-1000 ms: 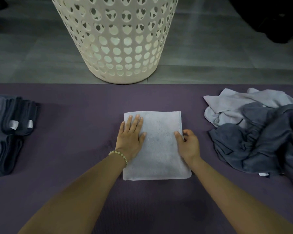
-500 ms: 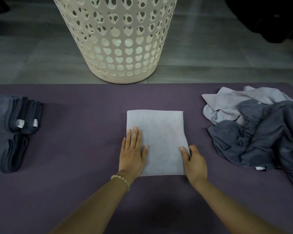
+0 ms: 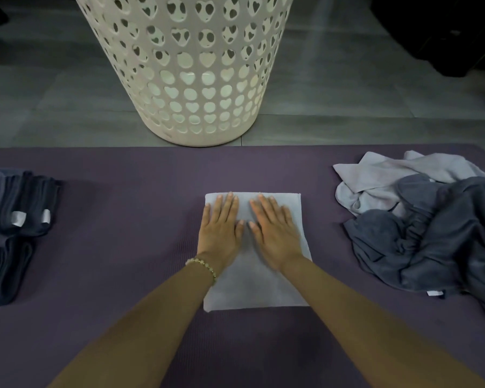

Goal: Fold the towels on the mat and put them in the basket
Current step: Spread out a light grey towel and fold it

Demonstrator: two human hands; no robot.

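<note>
A folded light grey towel (image 3: 252,289) lies flat in the middle of the purple mat (image 3: 118,247). My left hand (image 3: 221,231) and my right hand (image 3: 274,231) press side by side on its far half, palms down, fingers straight. The white basket (image 3: 191,79) with heart-shaped holes stands on the floor just beyond the mat's far edge. A heap of unfolded towels sits at the right: a pale one (image 3: 389,180) under a dark grey one (image 3: 437,236).
Folded dark towels (image 3: 14,219) with white tags lie stacked at the mat's left edge. Grey tiled floor (image 3: 347,93) runs behind the mat. Dark objects (image 3: 445,32) sit at the far right corner.
Both hands left the towel's side edges and moved inward and forward onto its top. My right hand, curled at the edge before, now lies flat.
</note>
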